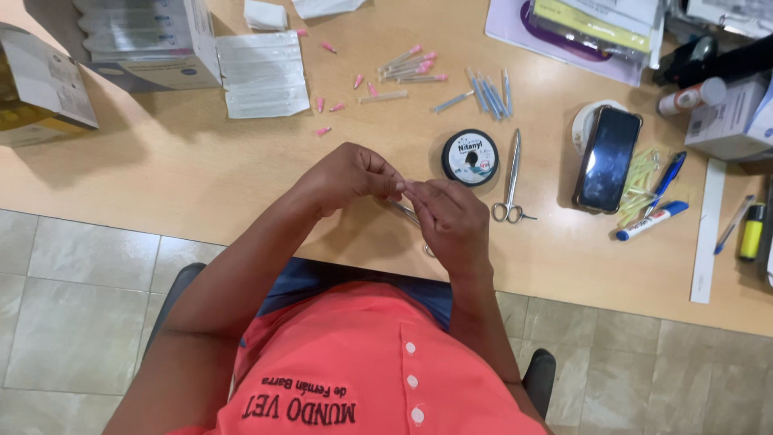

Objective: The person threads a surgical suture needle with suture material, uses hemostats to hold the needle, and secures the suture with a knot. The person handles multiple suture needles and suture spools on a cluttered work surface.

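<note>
My two hands meet fingertip to fingertip just above the near edge of the wooden desk (201,177). My left hand (348,177) pinches something too small to make out. A slim metal ring-handled instrument (404,212) sits in my right hand (452,221), its shaft showing below the fingers. A round black spool of thread (470,158) lies just beyond my right hand. A pair of metal scissors (512,181) rests to the right of the spool.
Pink-capped needles (407,66) and blue-capped ones (487,93) lie scattered further back. A dark phone (608,159), markers (652,220) and a ruler (707,229) lie to the right. Flat white packets (264,74) and boxes (145,40) stand at the back left.
</note>
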